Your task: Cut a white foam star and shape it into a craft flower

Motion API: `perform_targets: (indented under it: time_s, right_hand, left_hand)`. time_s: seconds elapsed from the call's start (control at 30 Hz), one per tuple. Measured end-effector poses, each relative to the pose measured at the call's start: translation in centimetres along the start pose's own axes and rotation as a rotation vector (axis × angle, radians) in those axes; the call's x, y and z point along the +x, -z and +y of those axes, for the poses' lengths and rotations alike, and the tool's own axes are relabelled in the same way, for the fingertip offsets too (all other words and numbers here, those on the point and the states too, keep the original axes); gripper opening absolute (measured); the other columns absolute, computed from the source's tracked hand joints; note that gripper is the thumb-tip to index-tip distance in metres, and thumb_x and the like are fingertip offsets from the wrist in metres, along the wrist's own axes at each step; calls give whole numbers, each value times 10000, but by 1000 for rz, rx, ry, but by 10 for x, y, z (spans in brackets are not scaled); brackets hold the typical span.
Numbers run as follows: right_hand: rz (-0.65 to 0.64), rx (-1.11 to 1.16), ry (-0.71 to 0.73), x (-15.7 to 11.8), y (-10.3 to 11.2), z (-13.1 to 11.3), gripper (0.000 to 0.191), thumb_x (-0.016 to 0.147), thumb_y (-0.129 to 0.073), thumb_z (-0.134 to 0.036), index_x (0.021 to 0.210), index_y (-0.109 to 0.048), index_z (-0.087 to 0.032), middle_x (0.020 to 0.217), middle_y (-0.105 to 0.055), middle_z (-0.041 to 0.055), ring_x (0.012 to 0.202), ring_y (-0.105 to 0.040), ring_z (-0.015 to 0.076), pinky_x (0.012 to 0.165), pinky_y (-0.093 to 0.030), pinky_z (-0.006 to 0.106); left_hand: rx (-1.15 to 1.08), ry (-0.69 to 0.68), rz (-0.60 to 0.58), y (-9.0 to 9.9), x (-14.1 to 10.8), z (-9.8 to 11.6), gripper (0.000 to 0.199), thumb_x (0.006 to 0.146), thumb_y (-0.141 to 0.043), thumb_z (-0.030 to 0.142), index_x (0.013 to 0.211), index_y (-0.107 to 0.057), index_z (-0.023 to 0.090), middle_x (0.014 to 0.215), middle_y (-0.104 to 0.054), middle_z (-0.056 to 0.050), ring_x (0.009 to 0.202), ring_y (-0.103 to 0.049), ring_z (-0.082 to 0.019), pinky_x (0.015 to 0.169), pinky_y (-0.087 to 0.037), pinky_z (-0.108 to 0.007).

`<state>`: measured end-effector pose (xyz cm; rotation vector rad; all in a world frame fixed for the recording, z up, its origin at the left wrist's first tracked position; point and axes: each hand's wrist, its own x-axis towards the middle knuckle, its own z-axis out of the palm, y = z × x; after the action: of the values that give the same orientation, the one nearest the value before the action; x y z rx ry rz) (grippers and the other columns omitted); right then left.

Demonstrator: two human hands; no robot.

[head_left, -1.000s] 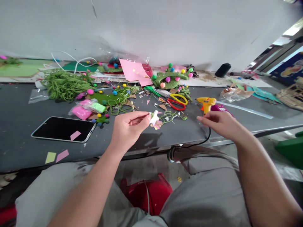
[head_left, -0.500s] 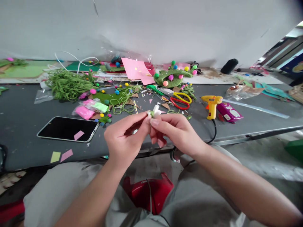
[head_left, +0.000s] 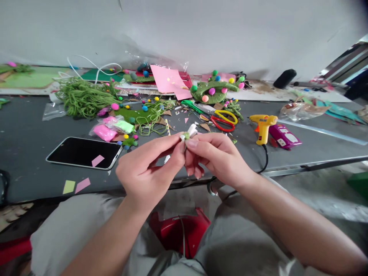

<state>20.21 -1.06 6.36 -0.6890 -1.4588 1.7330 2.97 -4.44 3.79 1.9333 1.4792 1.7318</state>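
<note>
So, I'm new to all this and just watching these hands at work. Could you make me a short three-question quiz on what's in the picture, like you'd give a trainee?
1. Fill in the blank: the left hand and the right hand pinch a small piece coloured white and ____.

2. True or false: neither hand touches the yellow glue gun.

3. Multiple choice: what lies on the dark screen of the phone?
A. a pair of scissors
B. a pink scrap
C. a white cord

Key: 1. green; 2. true; 3. B
</note>
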Motion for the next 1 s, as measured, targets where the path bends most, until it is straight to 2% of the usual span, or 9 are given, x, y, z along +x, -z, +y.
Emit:
perform_targets:
  time_s: [0.3,0.47,1.0]
  right_hand:
    - [9,-22,-20,0,-1,-2,436,998,-632,-472,701,-685,-157,668,-663,13,525,-586,101,517,-488,225]
    - [-4,1,-17,-1,1,-2,410,999,-634,-444,713,-693,-157,675,-663,13,532,-590,103,523,-494,226]
    - [11,-17,-34,-1,0,-1,460,987,-635,-511,694,-681,-160,654,-667,11,516,-586,96,513,-492,218]
  left_hand:
    - [-5,-15,-6,-1,-1,1,252,914,-764,259,1140,-793,365,1046,-826,61,814,-775,-170,737,-658,-323]
    - [6,-21,-35,0,0,0,263,915,-762,262,1151,-788,377,1048,-825,65,816,-779,-170,733,-662,-325]
    - [37,12,-15,-2,0,3,205,921,-756,317,1114,-804,364,1008,-830,56,789,-785,-180,681,-669,-322]
